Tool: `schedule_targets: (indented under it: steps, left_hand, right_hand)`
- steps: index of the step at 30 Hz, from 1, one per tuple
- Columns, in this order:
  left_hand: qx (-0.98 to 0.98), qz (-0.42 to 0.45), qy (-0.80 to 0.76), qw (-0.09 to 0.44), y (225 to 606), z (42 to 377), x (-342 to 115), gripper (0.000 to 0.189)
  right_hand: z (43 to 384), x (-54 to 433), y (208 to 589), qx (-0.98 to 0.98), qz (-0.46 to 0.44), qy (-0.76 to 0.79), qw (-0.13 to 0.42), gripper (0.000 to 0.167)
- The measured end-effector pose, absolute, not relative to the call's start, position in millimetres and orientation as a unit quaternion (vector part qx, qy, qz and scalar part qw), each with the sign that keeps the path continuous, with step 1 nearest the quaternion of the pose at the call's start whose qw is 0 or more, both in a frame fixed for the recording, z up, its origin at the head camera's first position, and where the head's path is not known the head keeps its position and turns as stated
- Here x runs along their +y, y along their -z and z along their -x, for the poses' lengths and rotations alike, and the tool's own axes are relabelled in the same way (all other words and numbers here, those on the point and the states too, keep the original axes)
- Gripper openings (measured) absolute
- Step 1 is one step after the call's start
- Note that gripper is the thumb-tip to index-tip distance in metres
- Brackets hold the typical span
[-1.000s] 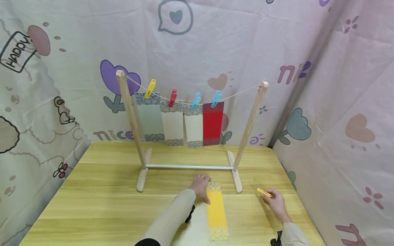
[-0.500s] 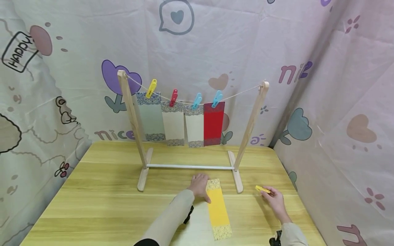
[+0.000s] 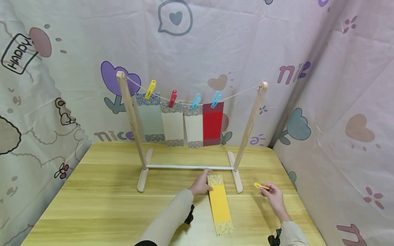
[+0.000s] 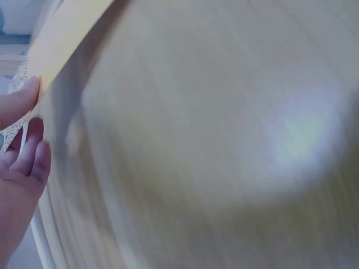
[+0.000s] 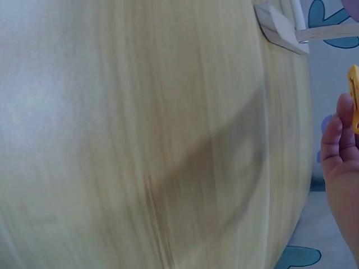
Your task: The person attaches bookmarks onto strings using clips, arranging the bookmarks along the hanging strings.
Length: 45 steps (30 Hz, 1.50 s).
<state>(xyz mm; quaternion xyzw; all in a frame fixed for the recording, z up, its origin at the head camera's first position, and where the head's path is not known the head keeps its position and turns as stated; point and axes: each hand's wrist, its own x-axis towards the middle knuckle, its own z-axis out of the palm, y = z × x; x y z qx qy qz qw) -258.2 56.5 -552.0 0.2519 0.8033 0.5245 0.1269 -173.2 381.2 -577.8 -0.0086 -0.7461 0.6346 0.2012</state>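
My left hand [image 3: 200, 183] pinches the upper left edge of a yellow paper strip [image 3: 219, 205] with patterned ends. In the left wrist view the thumb lies over the strip [image 4: 59, 45] and the fingers are under it, with that end raised off the table. My right hand [image 3: 275, 199] holds a small yellow clothespin [image 3: 260, 186] between thumb and fingers, above the table to the right. Only part of this clothespin [image 5: 354, 92] shows at the edge of the right wrist view.
A wooden stand [image 3: 132, 119] with a sagging string is behind my hands. From it hang a pale green card [image 3: 150, 119], two white cards and a red card [image 3: 212, 124], clipped by yellow, red and blue clothespins [image 3: 196, 101]. A white crossbar [image 3: 189, 167] joins its feet. Printed cloth surrounds the wooden table [image 3: 92, 205].
My left hand has taken hold of the yellow strip's far end and raised it, shifting the strip slightly away and to the right. My right hand has risen a little with the yellow clothespin.
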Motion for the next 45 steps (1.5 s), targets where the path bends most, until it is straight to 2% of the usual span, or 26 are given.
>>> schedule_targets:
  steps: [2,6,8,13,15,18,20,23,25,28,31,35,38,44,45]
  left_hand:
    - [0.777,-0.237,-0.567,0.135,550.2,259.4,59.3,0.072]
    - [0.743,-0.201,-0.620,0.150,544.8,260.0,63.9,0.064]
    - [0.733,-0.185,-0.636,0.155,542.3,259.6,65.0,0.058]
    - [0.712,-0.158,-0.663,0.167,539.2,259.0,64.8,0.039]
    - [0.704,-0.154,-0.672,0.171,539.3,259.2,64.1,0.034]
    - [0.690,-0.150,-0.685,0.178,539.3,259.9,62.7,0.031]
    - [0.685,-0.147,-0.690,0.182,531.9,256.7,60.7,0.030]
    - [0.674,-0.140,-0.702,0.185,527.1,255.9,59.9,0.032]
    - [0.673,-0.135,-0.704,0.185,525.5,256.7,60.8,0.032]
    - [0.670,-0.124,-0.707,0.187,530.8,262.2,64.2,0.033]
    - [0.678,-0.120,-0.701,0.183,525.7,262.9,65.9,0.033]
    - [0.684,-0.121,-0.697,0.178,519.4,264.3,67.9,0.034]
    - [0.686,-0.120,-0.696,0.177,514.7,265.8,69.1,0.035]
    - [0.691,-0.126,-0.690,0.176,507.0,269.4,71.6,0.035]
    - [0.690,-0.128,-0.690,0.177,505.8,270.0,71.9,0.035]
  right_hand:
    - [178.9,387.3,588.8,-0.743,0.018,-0.639,0.199,0.021]
    - [183.4,392.3,595.7,-0.748,0.031,-0.635,0.189,0.039]
    - [183.1,393.3,593.3,-0.745,0.008,-0.643,0.178,0.037]
    - [170.1,373.0,549.6,-0.748,-0.008,-0.643,0.162,0.032]
    - [163.8,360.0,526.4,-0.758,0.022,-0.631,0.163,0.033]
    - [163.5,352.6,511.7,-0.770,0.064,-0.614,0.162,0.037]
    - [174.0,365.9,532.1,-0.767,0.064,-0.615,0.173,0.037]
    - [176.2,366.6,531.1,-0.756,0.055,-0.626,0.183,0.034]
    - [183.6,377.1,545.5,-0.725,0.000,-0.661,0.193,0.033]
    - [184.3,377.6,537.9,-0.683,-0.056,-0.704,0.189,0.034]
    - [202.6,400.4,566.2,-0.654,-0.102,-0.723,0.197,0.038]
    - [208.7,400.9,562.2,-0.659,-0.088,-0.716,0.213,0.040]
    - [206.0,391.9,543.6,-0.641,-0.097,-0.734,0.203,0.036]
    - [245.1,423.9,586.4,-0.664,-0.097,-0.698,0.251,0.038]
    - [247.2,425.6,588.0,-0.655,-0.108,-0.706,0.246,0.037]
